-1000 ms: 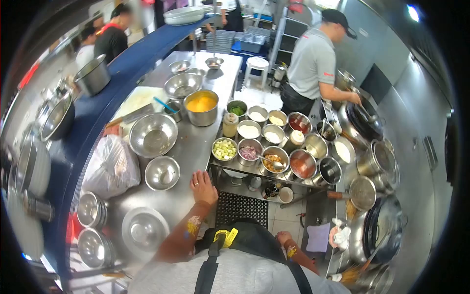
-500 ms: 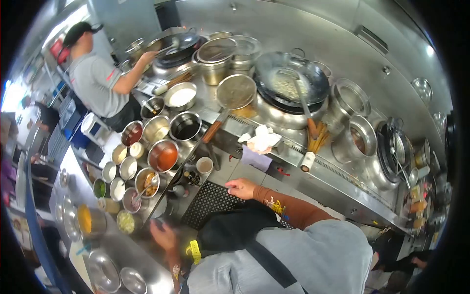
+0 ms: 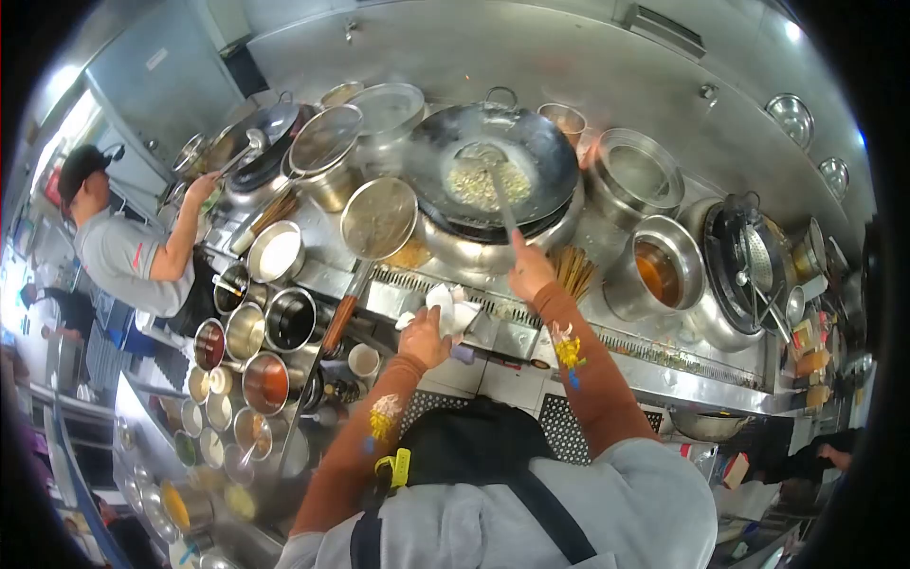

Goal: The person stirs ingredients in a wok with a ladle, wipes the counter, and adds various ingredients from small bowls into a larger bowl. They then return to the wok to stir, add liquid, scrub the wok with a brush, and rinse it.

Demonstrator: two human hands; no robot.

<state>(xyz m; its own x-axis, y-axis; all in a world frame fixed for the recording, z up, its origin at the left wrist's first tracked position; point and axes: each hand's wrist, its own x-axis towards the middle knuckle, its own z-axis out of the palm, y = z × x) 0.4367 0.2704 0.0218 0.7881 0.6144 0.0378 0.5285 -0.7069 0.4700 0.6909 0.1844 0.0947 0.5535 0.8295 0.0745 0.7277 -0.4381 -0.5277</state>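
Observation:
My right hand point(image 3: 531, 272) is closed around the handle of a wok spatula point(image 3: 502, 194). The spatula's head rests in a large dark wok point(image 3: 555, 156), among pale chopped food point(image 3: 474, 190) cooking in the middle. Below the wok, at the front edge of the range, my left hand point(image 3: 426, 339) has its fingers closed on a crumpled white cloth point(image 3: 455, 311). Part of the cloth sticks out past the fingers.
A strainer with a wooden handle point(image 3: 379, 218) lies left of the wok. Pots of sauces point(image 3: 265, 384) crowd the left counter. On the right stand a pot of reddish liquid point(image 3: 664, 266) and another wok point(image 3: 735, 242). A co-worker point(image 3: 133, 247) handles a ladle at the far-left wok.
Both hands have moved forward to the range. My right hand has taken hold of the spatula handle, and my left has come from the sauce counter onto the cloth. The view has shifted.

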